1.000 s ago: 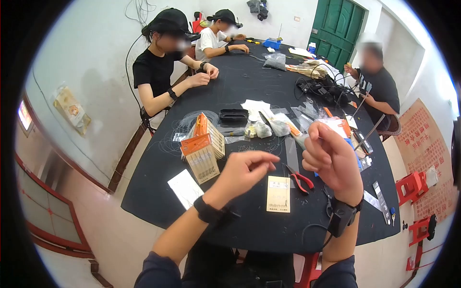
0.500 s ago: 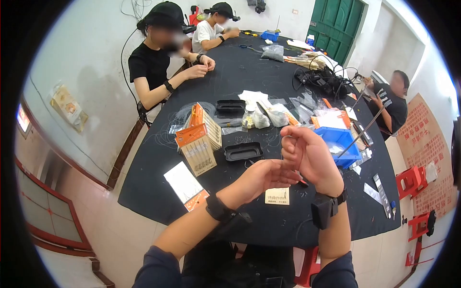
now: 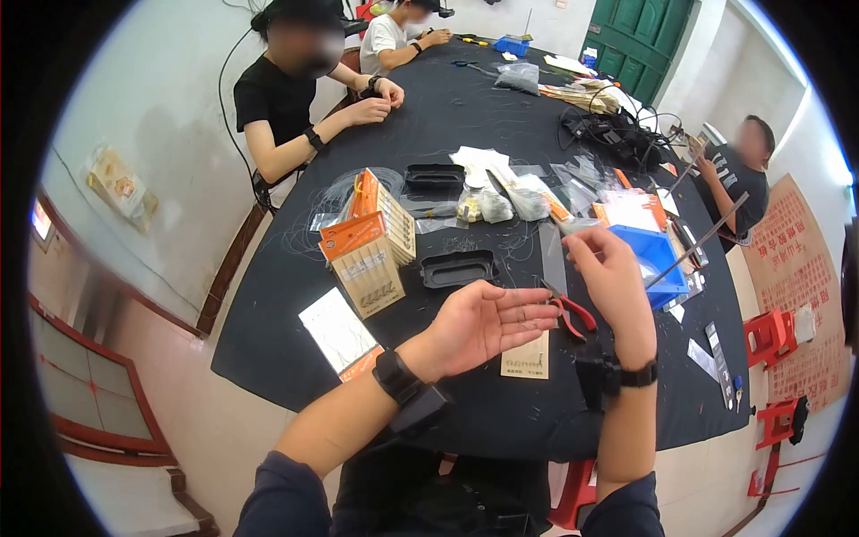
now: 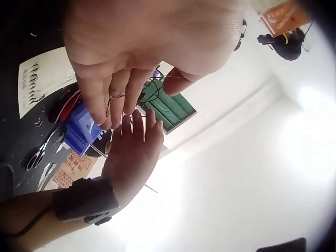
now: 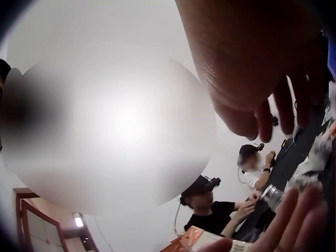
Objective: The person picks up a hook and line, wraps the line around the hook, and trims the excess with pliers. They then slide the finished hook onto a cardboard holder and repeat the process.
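Observation:
My left hand (image 3: 479, 333) is turned palm up over the table, its fingers stretched out to the right. A small fish hook with thin line (image 4: 110, 100) lies against those fingers in the left wrist view. Just right of them, my right hand (image 3: 616, 291) is raised with its fingers loosely bent; any fine line between its fingertips is too thin to make out. Below the left fingertips lies a cream card with a row of hooks (image 3: 526, 362), partly covered. Red-handled pliers (image 3: 582, 315) rest beside the card, close to both hands.
Stacked hook packets (image 3: 367, 259) stand at left near a white sheet (image 3: 335, 327). A black tray (image 3: 458, 268) sits ahead, and a blue bin (image 3: 667, 291) with a metal rod stands at right. Bags, papers and black cables (image 3: 613, 139) lie farther back. Other people sit around the table.
My hands came together, then parted; the left turned from a bent, palm-down pose to palm up. The right moved slightly right again. The black tray and blue bin came into sight.

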The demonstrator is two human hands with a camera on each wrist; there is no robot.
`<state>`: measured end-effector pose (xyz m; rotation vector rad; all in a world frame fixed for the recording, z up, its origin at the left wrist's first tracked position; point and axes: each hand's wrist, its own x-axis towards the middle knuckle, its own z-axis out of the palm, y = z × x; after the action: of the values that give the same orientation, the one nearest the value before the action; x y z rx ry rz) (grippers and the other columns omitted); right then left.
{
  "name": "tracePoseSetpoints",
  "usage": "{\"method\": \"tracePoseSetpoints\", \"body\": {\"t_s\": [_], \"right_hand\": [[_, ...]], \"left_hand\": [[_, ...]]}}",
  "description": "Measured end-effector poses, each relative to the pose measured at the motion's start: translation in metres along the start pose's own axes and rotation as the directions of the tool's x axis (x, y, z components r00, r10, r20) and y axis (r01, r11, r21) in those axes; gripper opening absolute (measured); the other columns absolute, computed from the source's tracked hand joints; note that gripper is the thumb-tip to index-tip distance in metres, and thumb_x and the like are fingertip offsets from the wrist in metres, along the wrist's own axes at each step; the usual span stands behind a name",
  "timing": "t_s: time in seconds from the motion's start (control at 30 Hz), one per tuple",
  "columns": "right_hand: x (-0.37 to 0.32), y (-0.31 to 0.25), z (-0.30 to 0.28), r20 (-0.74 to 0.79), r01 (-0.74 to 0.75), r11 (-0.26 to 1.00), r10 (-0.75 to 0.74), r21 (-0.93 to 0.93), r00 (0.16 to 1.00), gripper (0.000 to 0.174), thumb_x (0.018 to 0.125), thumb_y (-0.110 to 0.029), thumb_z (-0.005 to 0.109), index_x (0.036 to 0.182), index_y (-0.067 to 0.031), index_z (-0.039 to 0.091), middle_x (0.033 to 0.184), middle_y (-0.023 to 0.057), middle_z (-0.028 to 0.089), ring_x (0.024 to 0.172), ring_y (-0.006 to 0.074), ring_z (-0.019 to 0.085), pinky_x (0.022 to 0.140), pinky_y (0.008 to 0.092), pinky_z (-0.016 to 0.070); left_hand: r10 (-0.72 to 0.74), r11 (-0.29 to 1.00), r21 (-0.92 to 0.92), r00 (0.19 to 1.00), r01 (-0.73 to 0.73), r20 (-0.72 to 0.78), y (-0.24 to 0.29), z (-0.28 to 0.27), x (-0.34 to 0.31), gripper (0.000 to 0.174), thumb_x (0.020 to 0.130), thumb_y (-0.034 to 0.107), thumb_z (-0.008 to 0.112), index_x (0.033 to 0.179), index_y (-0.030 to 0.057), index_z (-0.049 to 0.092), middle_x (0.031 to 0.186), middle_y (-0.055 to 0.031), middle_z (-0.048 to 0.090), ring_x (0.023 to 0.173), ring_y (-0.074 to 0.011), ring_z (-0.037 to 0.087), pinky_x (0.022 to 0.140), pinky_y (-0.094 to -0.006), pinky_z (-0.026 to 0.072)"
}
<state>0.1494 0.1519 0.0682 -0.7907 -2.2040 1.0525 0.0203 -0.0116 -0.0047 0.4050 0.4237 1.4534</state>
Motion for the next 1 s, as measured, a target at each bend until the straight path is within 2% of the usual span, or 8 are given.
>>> {"method": "tracePoseSetpoints", "body": {"t_s": [0.1,0.23,0.5,0.7,0.77,0.83,0.9,1.0], "right_hand": [[-0.027,-0.024,0.002,0.035,0.36,0.93,-0.358,-0.071,0.933,0.014,0.084,-0.011,0.071,0.095,-0.0026,0.07,0.09,0.0095,0.065,0.086,0.0206,0.062,0.078,0.0325,0.0487],[-0.041,-0.028,0.023,0.171,0.549,0.811,-0.523,-0.2,0.835,0.027,0.068,-0.01,0.08,0.093,-0.0066,0.071,0.114,0.0112,0.061,0.109,0.0315,0.055,0.092,0.039,0.047],[-0.038,-0.017,0.055,0.143,0.525,0.785,-0.508,-0.329,0.85,0.023,0.064,-0.01,0.08,0.083,-0.0047,0.07,0.123,0.0111,0.061,0.115,0.0326,0.052,0.093,0.0427,0.0469],[-0.037,-0.028,0.036,0.273,0.512,0.857,-0.479,-0.06,0.834,0.009,0.076,-0.005,0.075,0.082,-0.0039,0.068,0.123,0.0113,0.063,0.116,0.0306,0.053,0.091,0.0395,0.0476],[-0.036,-0.03,0.021,0.282,0.435,0.9,-0.418,0.004,0.863,0.006,0.083,-0.003,0.07,0.084,-0.0027,0.065,0.101,0.0089,0.07,0.102,0.0253,0.062,0.089,0.0316,0.049],[-0.041,-0.028,0.004,0.301,0.073,0.934,-0.186,0.349,0.935,0.005,0.09,-0.003,0.066,0.089,-0.0015,0.062,0.091,0.0063,0.069,0.091,0.0169,0.065,0.083,0.0291,0.05],[-0.048,-0.027,-0.026,0.257,-0.024,0.919,-0.084,0.393,0.963,0.004,0.094,-0.002,0.061,0.092,-0.0014,0.058,0.088,0.0056,0.068,0.085,0.0116,0.064,0.078,0.0265,0.0494],[-0.061,-0.011,-0.069,0.047,0.163,0.886,-0.203,0.434,0.978,0.018,0.099,-0.02,0.061,0.091,-0.0064,0.053,0.076,0.0013,0.057,0.071,0.0099,0.055,0.071,0.0236,0.0447]], "left_hand": [[0.093,0.996,0.012,0.995,-0.092,-0.044,0.0,-0.003,0.0,0.062,0.097,0.029,0.033,0.146,-0.0092,0.038,0.143,-0.0264,0.05,0.133,-0.0325,0.051,0.116,-0.0401,0.0382],[0.132,0.99,0.061,0.991,-0.13,-0.03,-0.003,-0.008,0.001,0.057,0.097,0.029,0.033,0.139,-0.0075,0.045,0.138,-0.0212,0.055,0.131,-0.0287,0.053,0.112,-0.0398,0.0417],[0.197,0.975,0.105,0.98,-0.196,-0.007,-0.001,-0.017,0.001,0.052,0.093,0.026,0.035,0.134,-0.0035,0.051,0.13,-0.0157,0.059,0.121,-0.0226,0.058,0.108,-0.0376,0.0431],[0.276,0.961,-0.007,0.958,-0.277,0.082,0.001,-0.019,0.0,0.066,0.081,0.014,0.041,0.143,-0.0071,0.043,0.139,-0.0197,0.054,0.13,-0.0255,0.053,0.113,-0.0383,0.0391],[0.282,0.959,-0.033,0.957,-0.281,0.065,0.001,-0.018,-0.001,0.07,0.078,0.012,0.041,0.145,-0.0083,0.04,0.143,-0.0221,0.051,0.133,-0.0276,0.051,0.115,-0.0393,0.0376],[0.274,0.962,-0.014,0.961,-0.273,0.03,0.001,-0.014,-0.003,0.072,0.077,0.011,0.04,0.146,-0.0093,0.038,0.145,-0.0245,0.049,0.136,-0.03,0.048,0.118,-0.0404,0.0358],[0.267,0.963,-0.036,0.964,-0.267,-0.002,0.0,-0.016,-0.001,0.07,0.078,0.01,0.039,0.145,-0.0101,0.038,0.144,-0.0264,0.049,0.135,-0.0328,0.049,0.119,-0.0421,0.0355],[0.257,0.962,-0.081,0.966,-0.259,-0.038,-0.001,-0.021,0.0,0.067,0.082,0.012,0.038,0.145,-0.0104,0.038,0.144,-0.027,0.049,0.135,-0.0334,0.049,0.118,-0.0429,0.0363]]}}
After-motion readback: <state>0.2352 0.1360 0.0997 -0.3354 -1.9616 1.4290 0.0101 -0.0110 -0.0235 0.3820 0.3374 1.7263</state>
